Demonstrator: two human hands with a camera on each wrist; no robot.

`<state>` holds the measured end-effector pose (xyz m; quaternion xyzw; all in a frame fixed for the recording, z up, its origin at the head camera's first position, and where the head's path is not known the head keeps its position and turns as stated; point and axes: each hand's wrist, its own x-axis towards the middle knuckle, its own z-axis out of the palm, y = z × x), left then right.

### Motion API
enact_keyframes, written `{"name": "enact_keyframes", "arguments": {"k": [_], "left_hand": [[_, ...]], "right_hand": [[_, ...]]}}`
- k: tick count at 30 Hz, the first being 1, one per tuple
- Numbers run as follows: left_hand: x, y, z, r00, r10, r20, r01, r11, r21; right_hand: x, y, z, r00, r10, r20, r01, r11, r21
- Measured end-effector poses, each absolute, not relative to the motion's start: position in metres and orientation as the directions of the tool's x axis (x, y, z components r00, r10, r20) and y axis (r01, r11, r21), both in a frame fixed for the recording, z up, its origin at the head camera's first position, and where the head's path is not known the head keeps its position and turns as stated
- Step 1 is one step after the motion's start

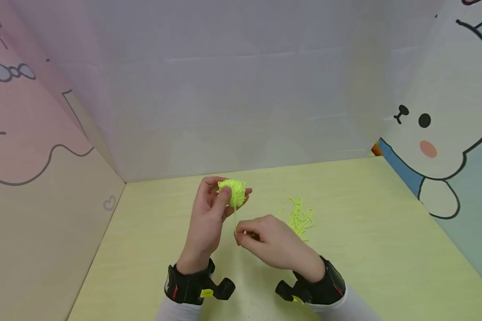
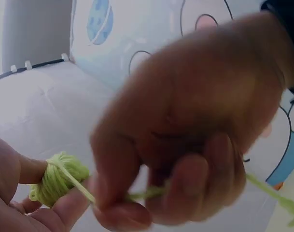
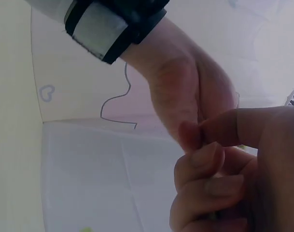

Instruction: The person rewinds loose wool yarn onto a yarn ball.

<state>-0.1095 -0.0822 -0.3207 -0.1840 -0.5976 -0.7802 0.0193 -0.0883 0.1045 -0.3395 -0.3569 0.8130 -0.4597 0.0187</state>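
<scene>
Left hand [image 1: 209, 220] pinches a yellow yarn ball [image 1: 238, 192] over the bench [image 1: 385, 249], nearer its left edge; right hand [image 1: 276, 240] pinches the strand [image 1: 235, 216] taut. The ball looks light, soft, squashable: cradle its sides loosely. Loose yarn [image 1: 298, 219] lies beyond, towards the back edge.

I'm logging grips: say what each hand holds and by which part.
Left hand: the yellow-green yarn ball, by its wound body. Right hand: the strand leading from that ball, partway along it.

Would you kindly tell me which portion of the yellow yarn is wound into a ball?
The yarn ball held in the left hand; the other portion, the loose strands, lies tangled on the table beyond the right hand.
</scene>
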Motion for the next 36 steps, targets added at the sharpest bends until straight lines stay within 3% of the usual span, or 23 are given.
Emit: {"name": "enact_keyframes", "arguments": {"k": [4,8,12,24,36], "left_hand": [[-0.106,-0.093,-0.315,-0.902,0.346,0.259,0.176,-0.254,0.951],[-0.105,-0.103,-0.312,-0.844,0.489,0.219,0.195,-0.101,0.976],[-0.106,-0.105,-0.312,-0.818,0.554,0.157,0.212,0.037,0.977],[-0.110,-0.101,-0.321,-0.852,0.521,0.045,0.222,0.283,0.933],[-0.112,-0.095,-0.323,-0.905,0.414,0.096,0.226,0.276,0.934]], "right_hand": [[-0.097,0.110,-0.341,-0.807,-0.549,0.219,-0.478,0.389,-0.787],[-0.105,0.118,-0.342,-0.840,-0.498,0.215,-0.450,0.419,-0.789],[-0.108,0.126,-0.341,-0.853,-0.463,0.242,-0.446,0.405,-0.798],[-0.105,0.136,-0.336,-0.899,-0.356,0.256,-0.393,0.395,-0.831],[-0.096,0.132,-0.329,-0.864,-0.371,0.342,-0.469,0.342,-0.814]]}}
